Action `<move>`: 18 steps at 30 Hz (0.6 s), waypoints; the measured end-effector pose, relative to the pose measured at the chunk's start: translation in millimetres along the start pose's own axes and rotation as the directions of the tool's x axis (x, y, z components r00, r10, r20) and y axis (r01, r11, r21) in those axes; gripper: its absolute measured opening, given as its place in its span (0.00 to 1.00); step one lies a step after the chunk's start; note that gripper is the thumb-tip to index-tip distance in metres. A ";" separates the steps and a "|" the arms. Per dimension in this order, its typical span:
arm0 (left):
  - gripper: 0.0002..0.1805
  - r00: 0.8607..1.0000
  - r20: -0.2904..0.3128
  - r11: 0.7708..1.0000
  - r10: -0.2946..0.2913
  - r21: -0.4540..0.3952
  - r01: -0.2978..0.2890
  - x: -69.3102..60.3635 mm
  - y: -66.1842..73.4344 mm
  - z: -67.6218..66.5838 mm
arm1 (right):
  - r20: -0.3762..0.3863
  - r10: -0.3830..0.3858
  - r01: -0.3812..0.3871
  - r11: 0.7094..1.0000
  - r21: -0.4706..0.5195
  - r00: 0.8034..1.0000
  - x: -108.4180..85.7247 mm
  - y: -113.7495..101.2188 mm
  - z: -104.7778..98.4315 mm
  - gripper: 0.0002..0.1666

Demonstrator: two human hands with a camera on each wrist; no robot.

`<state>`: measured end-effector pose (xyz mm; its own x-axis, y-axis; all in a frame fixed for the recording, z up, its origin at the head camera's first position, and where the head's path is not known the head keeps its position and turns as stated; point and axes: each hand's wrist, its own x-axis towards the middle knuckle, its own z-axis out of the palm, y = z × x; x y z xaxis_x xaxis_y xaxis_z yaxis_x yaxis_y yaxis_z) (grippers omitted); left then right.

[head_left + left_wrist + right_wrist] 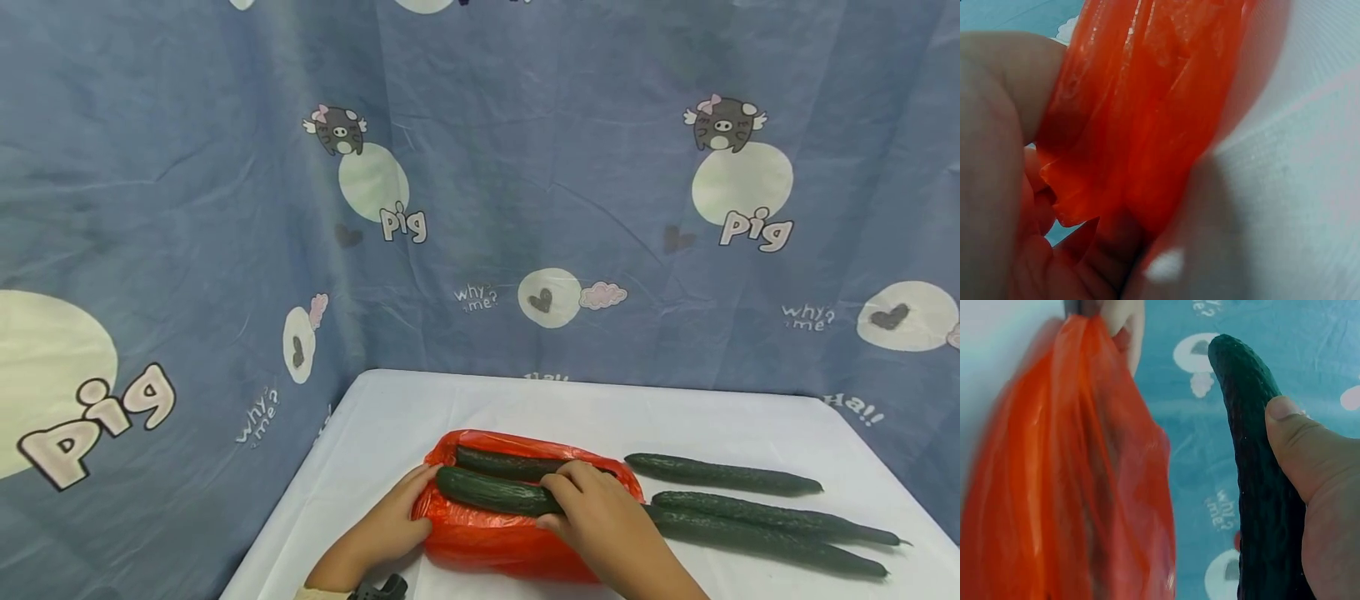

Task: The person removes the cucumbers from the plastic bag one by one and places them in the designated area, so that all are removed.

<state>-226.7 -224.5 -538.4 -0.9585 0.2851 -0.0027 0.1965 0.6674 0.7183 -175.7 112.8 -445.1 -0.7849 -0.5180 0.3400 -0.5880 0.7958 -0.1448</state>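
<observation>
A red plastic bag [510,546] lies on the white table with its mouth open upward. One dark green cucumber [510,463] rests inside it along the far side. My right hand [600,521] grips another cucumber [495,492], held lengthwise over the bag's mouth; in the right wrist view the thumb presses along this cucumber [1266,487]. At the bag's left end my left hand [390,521] holds the edge, and the left wrist view shows the red plastic [1147,112] between thumb and fingers. The right hand hides the held cucumber's near end.
To the right of the bag lie three more cucumbers: one farther back [723,474], one in the middle [772,512] and one nearer [765,537]. They rest on the white tabletop [405,408]. A blue printed cloth [525,167] hangs behind and to the left.
</observation>
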 end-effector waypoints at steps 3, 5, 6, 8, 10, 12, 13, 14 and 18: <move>0.47 1.000 0.001 1.000 -0.011 -0.013 0.011 0.2 -0.6 0.3 | 0.062 0.050 -0.052 0.998 0.033 0.997 -4.2 5.3 -1.8 0.29; 0.47 1.000 0.002 1.000 -0.012 -0.024 0.013 0.5 -1.4 0.5 | 0.094 0.077 -0.081 0.996 0.048 0.993 -7.4 9.5 -1.9 0.30; 0.48 1.000 0.005 0.999 -0.014 -0.030 0.014 0.8 -1.9 0.7 | 0.105 0.089 -0.096 0.994 0.059 0.990 -9.3 11.9 -1.5 0.30; 0.48 1.000 0.010 0.999 -0.013 -0.044 0.013 1.2 -2.9 1.0 | 0.130 0.127 -0.137 0.988 0.071 0.983 -13.0 15.8 -0.9 0.30; 0.48 1.000 0.011 0.999 -0.011 -0.044 0.012 1.0 -2.7 1.0 | 0.142 0.173 -0.186 0.980 0.077 0.975 -17.0 19.6 -0.1 0.30; 0.48 1.000 0.008 0.999 -0.005 -0.036 0.006 0.7 -2.1 1.2 | 0.150 0.225 -0.240 0.967 0.089 0.963 -21.3 23.6 0.0 0.30; 0.48 1.000 0.004 1.000 -0.002 -0.030 0.002 0.5 -1.7 1.2 | 0.157 0.256 -0.272 0.958 0.090 0.954 -23.3 25.3 -0.3 0.30; 0.48 1.000 -0.001 1.000 0.001 -0.026 -0.001 0.3 -1.3 1.1 | 0.162 0.278 -0.295 0.951 0.093 0.947 -25.5 27.4 -0.2 0.29; 0.48 1.000 -0.004 1.000 0.005 -0.025 -0.005 1.0 -1.3 0.9 | 0.160 0.339 -0.357 0.929 0.096 0.927 -35.6 36.4 0.3 0.28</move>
<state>-227.7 -224.4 -540.0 -0.9582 0.2862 0.0036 0.1965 0.6486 0.7353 -169.2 160.0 -462.7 -0.9584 -0.2605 0.1169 -0.2851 0.8942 -0.3450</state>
